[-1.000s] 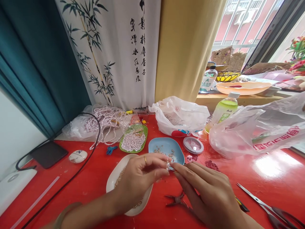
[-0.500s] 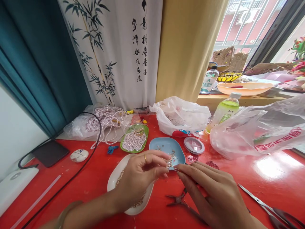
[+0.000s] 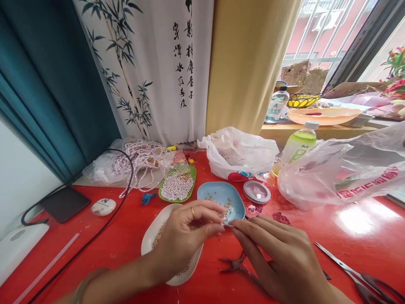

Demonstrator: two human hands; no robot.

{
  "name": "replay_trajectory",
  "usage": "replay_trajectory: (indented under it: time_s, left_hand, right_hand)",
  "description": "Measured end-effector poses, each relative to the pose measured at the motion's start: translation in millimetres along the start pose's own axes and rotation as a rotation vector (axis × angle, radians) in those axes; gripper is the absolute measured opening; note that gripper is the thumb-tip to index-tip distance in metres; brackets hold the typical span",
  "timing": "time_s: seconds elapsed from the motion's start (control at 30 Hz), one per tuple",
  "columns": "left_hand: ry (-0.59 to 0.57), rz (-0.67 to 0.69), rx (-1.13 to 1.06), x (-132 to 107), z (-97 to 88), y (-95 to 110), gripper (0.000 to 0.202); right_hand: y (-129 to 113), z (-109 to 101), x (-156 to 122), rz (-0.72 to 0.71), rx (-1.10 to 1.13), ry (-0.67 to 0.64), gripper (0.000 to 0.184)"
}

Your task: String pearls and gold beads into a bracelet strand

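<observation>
My left hand (image 3: 183, 240) hovers over a white oval dish (image 3: 151, 240) of small gold beads, its thumb and fingertips pinched on a tiny pearl bead. My right hand (image 3: 278, 253) comes in from the right, fingertips pinched on a thin pin or wire that meets the left fingertips. Both pinches touch just in front of the blue dish (image 3: 221, 196), which holds several small gold findings. A green dish (image 3: 177, 186) of pearls lies behind it. Small pliers (image 3: 236, 265) rest on the red table (image 3: 104, 249) under my right hand.
Scissors (image 3: 354, 272) lie at the right edge. A round thread spool (image 3: 257, 192), plastic bags (image 3: 240, 154), a green bottle (image 3: 295, 147) and pearl strands (image 3: 139, 158) stand at the back. A black cable (image 3: 104, 223), a dark pad (image 3: 65, 204) and a white oval case (image 3: 103, 207) sit left.
My hands have stayed pinched together at the blue dish's front edge, shifting only slightly. Nothing else on the table has moved.
</observation>
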State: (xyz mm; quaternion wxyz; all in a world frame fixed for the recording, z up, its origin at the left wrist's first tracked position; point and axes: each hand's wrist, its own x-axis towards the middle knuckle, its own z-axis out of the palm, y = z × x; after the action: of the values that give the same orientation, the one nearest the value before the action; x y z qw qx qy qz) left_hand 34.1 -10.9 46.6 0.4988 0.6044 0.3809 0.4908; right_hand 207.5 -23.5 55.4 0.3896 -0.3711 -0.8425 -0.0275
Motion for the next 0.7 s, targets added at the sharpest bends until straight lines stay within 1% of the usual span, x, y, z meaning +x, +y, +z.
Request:
replay_trajectory:
  time_s: [0.1, 0.33, 0.53, 0.6, 0.7]
  left_hand:
    - [0.001, 0.017, 0.031, -0.4, -0.9, 0.4, 0.003]
    - [-0.008, 0.027, 0.008, -0.4, -0.8, 0.2, 0.002]
    - [-0.02, 0.041, 0.03, 0.1, -0.6, 0.3, 0.002]
    - [-0.024, 0.058, 0.053, 0.4, -0.9, 0.1, 0.002]
    - [-0.011, 0.121, 0.133, 0.9, -1.5, 0.2, 0.003]
  right_hand:
    - [0.2, 0.5, 0.1, -0.005, -0.005, 0.005, 0.015]
    - [-0.4, 0.3, -0.5, 0.004, -0.023, -0.021, 0.016]
    - [0.6, 0.6, -1.1, 0.004, -0.032, -0.011, 0.018]
    - [0.7, 0.9, -1.0, -0.003, -0.037, -0.006, 0.019]
    - [0.7, 1.3, -0.9, -0.017, -0.045, 0.002, 0.018]
